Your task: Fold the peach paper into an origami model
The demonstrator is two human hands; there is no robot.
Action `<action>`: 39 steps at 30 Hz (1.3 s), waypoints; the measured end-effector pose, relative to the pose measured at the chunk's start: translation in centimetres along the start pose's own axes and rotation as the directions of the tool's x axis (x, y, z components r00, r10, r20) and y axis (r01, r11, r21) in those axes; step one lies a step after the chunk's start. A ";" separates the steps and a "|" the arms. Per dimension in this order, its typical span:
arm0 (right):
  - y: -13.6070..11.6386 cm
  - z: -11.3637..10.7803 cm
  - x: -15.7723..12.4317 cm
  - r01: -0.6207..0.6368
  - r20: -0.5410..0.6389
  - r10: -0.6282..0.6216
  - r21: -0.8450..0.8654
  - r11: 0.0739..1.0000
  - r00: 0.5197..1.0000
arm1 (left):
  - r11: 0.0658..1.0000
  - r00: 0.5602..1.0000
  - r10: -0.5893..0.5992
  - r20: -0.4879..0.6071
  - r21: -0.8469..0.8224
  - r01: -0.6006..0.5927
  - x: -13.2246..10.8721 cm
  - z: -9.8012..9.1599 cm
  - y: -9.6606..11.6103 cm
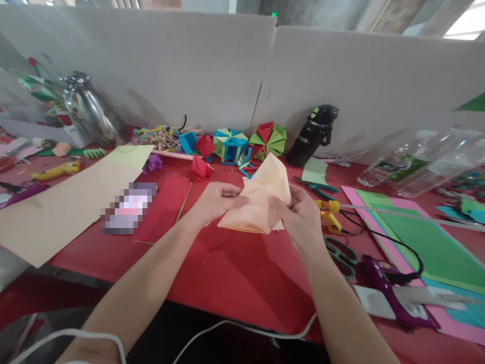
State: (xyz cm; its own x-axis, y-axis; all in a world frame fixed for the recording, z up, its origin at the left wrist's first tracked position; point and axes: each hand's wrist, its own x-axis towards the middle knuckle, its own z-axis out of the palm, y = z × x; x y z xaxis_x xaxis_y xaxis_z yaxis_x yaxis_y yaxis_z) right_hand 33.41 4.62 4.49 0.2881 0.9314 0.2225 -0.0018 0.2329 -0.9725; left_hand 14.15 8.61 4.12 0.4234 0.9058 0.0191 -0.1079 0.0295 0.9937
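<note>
A folded peach-coloured paper piece is held above the red table between both hands. My left hand pinches its left side, thumb on top and fingers curled beneath. My right hand grips the right side, with the thumb pressed onto the lower face of the paper. The paper has several creases and a flap standing up at the top.
Finished paper models in red, green and blue stand at the back, beside a black bottle. Scissors, a purple glue gun and coloured sheets lie right. A large tan sheet and a metal kettle are left.
</note>
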 end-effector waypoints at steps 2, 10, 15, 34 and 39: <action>-0.2 0.0 -0.1 -0.012 -0.018 0.012 0.005 1.000 1.000 | 1.000 1.000 -0.006 0.007 0.025 0.005 -0.1 -0.1 0.1; -0.5 -0.4 0.1 -0.028 -0.049 0.034 0.115 0.993 0.998 | 0.996 0.995 0.067 -0.072 0.056 -0.063 0.1 0.6 -0.2; -0.2 0.5 -0.5 -0.094 0.081 0.084 0.138 0.986 0.993 | 0.991 0.987 0.136 -0.084 0.019 -0.135 0.0 1.7 -0.5; -0.2 -0.7 0.6 0.011 -0.056 -0.001 0.183 0.983 0.998 | 0.998 0.996 0.056 -0.070 -0.005 -0.056 -0.1 0.2 0.5; -0.3 -1.3 0.5 -0.042 0.099 0.032 0.104 0.994 0.995 | 0.998 0.999 0.037 -0.012 0.047 -0.036 -0.3 -0.7 0.6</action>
State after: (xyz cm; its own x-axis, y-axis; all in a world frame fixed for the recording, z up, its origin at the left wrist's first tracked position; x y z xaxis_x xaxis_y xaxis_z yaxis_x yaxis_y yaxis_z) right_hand 34.84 4.64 4.78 0.1919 0.9614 0.1971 -0.1132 0.2212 -0.9686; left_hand 13.33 8.70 4.65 0.4079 0.9114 0.0546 -0.0814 -0.0233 0.9964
